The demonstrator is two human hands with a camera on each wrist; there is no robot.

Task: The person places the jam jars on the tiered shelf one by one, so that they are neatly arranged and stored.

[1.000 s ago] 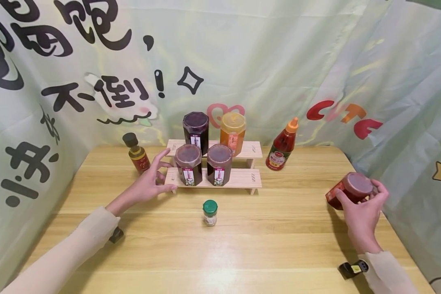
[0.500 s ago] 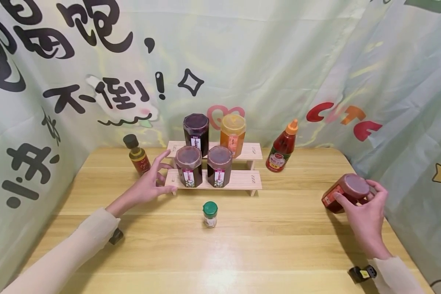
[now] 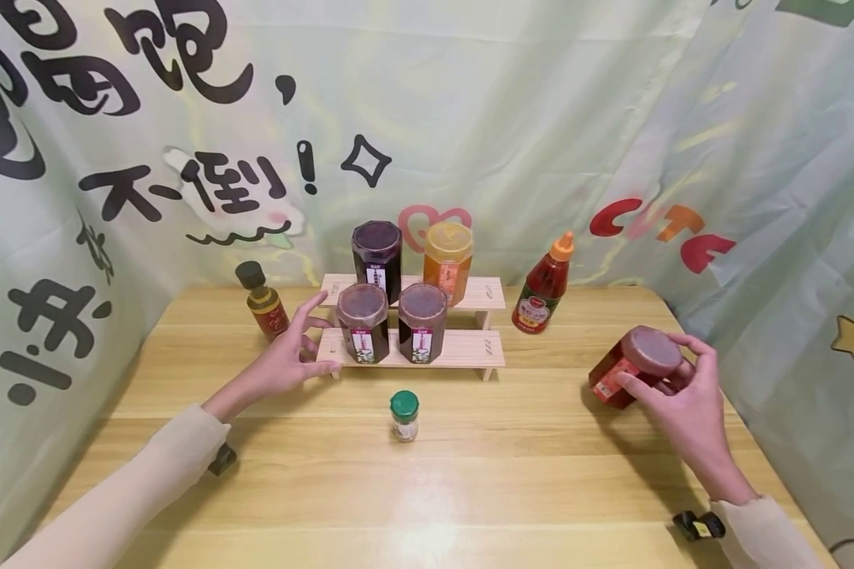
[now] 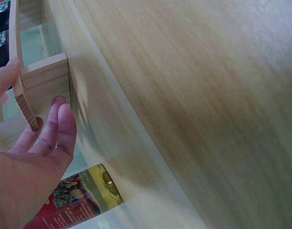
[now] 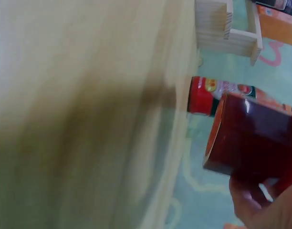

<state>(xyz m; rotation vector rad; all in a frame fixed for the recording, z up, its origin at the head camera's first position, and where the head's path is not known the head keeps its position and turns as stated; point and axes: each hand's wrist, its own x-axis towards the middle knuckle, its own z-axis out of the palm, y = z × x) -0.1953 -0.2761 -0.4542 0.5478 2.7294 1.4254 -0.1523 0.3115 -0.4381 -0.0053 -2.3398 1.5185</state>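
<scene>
My right hand (image 3: 690, 411) grips a hexagonal jar of dark red jam (image 3: 629, 367), thumb on its red label, the jar tilted and held over the right part of the table. In the right wrist view the same jar shows its base end, fingers wrapped beneath. At the left end of a two-step wooden rack (image 3: 466, 348), my left hand (image 3: 281, 359) holds the lower board, thumb at the front edge and fingers around the end. Two dark jam jars (image 3: 363, 324) stand on the lower step. Behind them, the upper step bears a purple jar (image 3: 377, 257) and an orange-yellow jar (image 3: 448, 265).
A red sauce bottle with an orange cap (image 3: 542, 288) stands right of the rack. Left of it, behind my left hand, is a dark-capped bottle (image 3: 265, 304). A small green-lidded shaker (image 3: 404, 415) stands in front. Printed cloth (image 3: 512, 118) hangs around the table.
My right hand has carried the red jam jar leftward across the table's right side. The left hand stays at the rack's end.
</scene>
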